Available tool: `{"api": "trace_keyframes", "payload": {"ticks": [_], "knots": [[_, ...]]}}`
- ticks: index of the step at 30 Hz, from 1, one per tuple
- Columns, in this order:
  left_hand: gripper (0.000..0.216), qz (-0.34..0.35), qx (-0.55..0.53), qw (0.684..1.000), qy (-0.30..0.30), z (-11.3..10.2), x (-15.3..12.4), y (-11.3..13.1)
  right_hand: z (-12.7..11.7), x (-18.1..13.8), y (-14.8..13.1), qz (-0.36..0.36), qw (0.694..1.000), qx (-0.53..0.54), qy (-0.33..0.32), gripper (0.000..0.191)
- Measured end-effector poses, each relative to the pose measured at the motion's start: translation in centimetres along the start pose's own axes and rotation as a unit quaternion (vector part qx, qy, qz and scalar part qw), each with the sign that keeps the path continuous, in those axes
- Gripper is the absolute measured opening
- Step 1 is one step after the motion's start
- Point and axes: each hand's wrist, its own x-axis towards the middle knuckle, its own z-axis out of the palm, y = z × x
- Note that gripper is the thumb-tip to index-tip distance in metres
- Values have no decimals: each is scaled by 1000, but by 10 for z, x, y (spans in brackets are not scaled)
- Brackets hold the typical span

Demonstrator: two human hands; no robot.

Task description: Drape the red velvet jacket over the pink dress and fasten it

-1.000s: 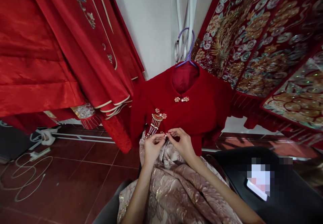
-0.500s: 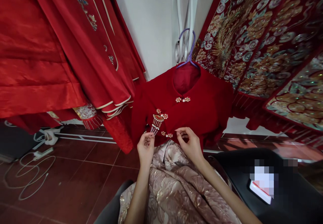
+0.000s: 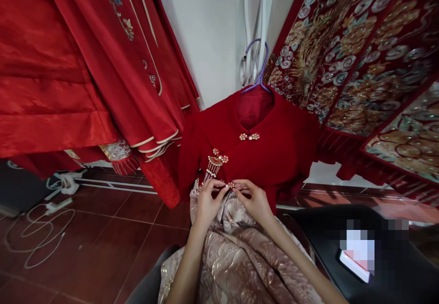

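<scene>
1. Velvet fills the middle of the view: a short dark-red velvet jacket (image 3: 274, 153) hangs from a lilac plastic hanger (image 3: 255, 66) over a pale gold brocade skirt (image 3: 240, 253).
2. The left hand (image 3: 206, 203) and right hand (image 3: 256, 202) meet at the jacket's hem, both sets of fingertips pinched on a small pearl-and-gold clasp (image 3: 230, 185).
3. The clasp looks tiny, hard and probably fragile, and the velvet soft and limp. The cloth edges just beside the beads seem the safest hold.
4. A beaded fan-shaped tassel brooch (image 3: 213, 163) dangles just above the left hand and could snag.
</scene>
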Motion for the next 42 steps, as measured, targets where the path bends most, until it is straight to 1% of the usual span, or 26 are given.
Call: {"api": "trace_keyframes", "payload": {"ticks": [2,6,10,12,15,16,18,20,22,24,27,30,42], "knots": [[14,-9,-20,1000,3,0,0,2,0,0,-1,5,1000,11,-3,22],[15,-47,-73,996,22,3,-2,1,0,-1,-2,10,1000,23,-6,24],[15,-61,-92,994,23,5,-5,3,1,-2,-4,13,999,31,-8,25],[16,-61,-102,993,20,5,-5,7,2,-2,-5,14,999,31,-4,22],[20,-75,-147,985,47,4,3,13,-3,-1,-8,25,999,30,-5,17],[21,-84,-171,980,61,4,8,15,-7,0,-11,33,999,37,-17,15],[26,-102,-230,965,80,4,22,18,-20,3,-17,56,994,68,-69,15],[32,-126,-300,942,87,5,38,22,-36,5,-25,82,982,107,-136,17],[36,-156,-366,913,90,8,51,28,-51,7,-33,105,968,142,-178,19],[37,-174,-412,888,102,12,60,34,-61,7,-37,120,961,168,-186,20],[37,-185,-444,869,112,16,65,42,-64,8,-38,123,958,180,-184,22],[37,-193,-448,866,109,17,65,43,-61,7,-36,121,959,178,-183,25],[33,-203,-408,882,120,16,69,43,-54,6,-32,118,958,188,-179,23]]}}
